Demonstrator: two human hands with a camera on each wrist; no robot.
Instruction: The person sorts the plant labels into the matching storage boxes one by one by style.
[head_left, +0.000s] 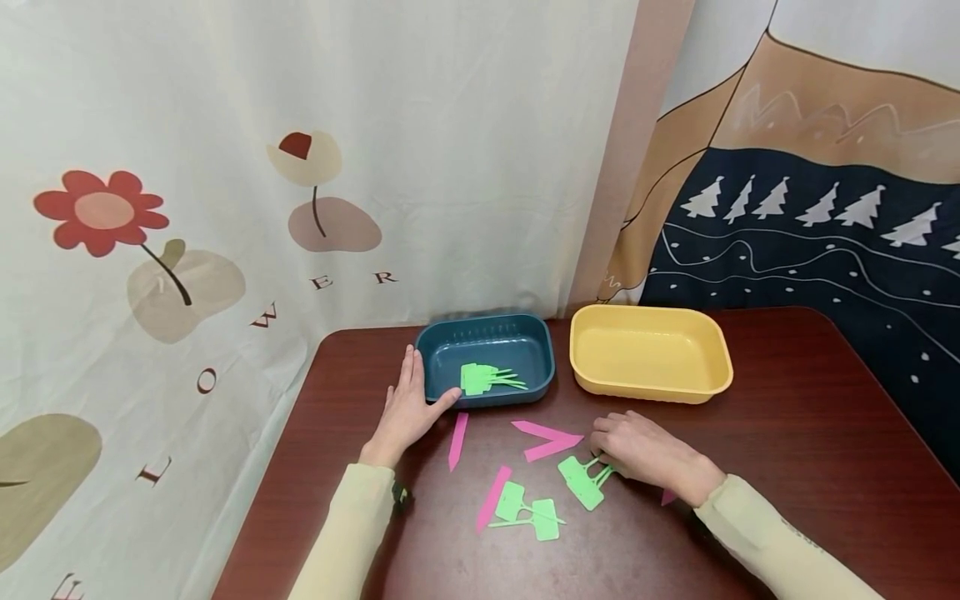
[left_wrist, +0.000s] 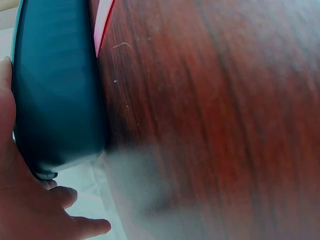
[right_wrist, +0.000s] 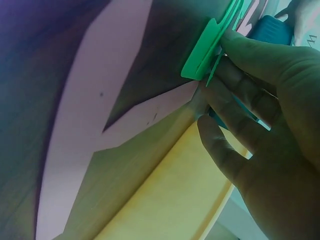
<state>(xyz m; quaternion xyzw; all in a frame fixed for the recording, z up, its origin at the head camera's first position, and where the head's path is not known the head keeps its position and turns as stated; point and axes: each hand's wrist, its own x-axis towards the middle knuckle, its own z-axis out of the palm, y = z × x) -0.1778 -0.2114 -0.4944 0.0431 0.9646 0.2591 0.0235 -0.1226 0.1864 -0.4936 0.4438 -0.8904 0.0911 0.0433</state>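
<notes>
My left hand (head_left: 405, 417) rests against the left end of a dark blue bin (head_left: 543, 358), its fingers straight along the outer wall and the thumb over the front rim. Inside the bin lies a stack of several green plant labels (head_left: 476, 379). My right hand (head_left: 645, 450) pinches the thin stems of a few green T-shaped plant labels (head_left: 581, 483) close over the table. Their broad heads point toward the left and front. In the right wrist view the thumb and fingertips meet at the green labels (right_wrist: 202, 50).
A yellow bin (head_left: 648, 387) stands right of the blue one. Two green labels (head_left: 546, 521) lie crossed near a pink pointed strip (head_left: 493, 500). Other pink strips (head_left: 551, 433) lie before the bins, one partly under the right forearm. A curtain (head_left: 450, 167) hangs behind the table.
</notes>
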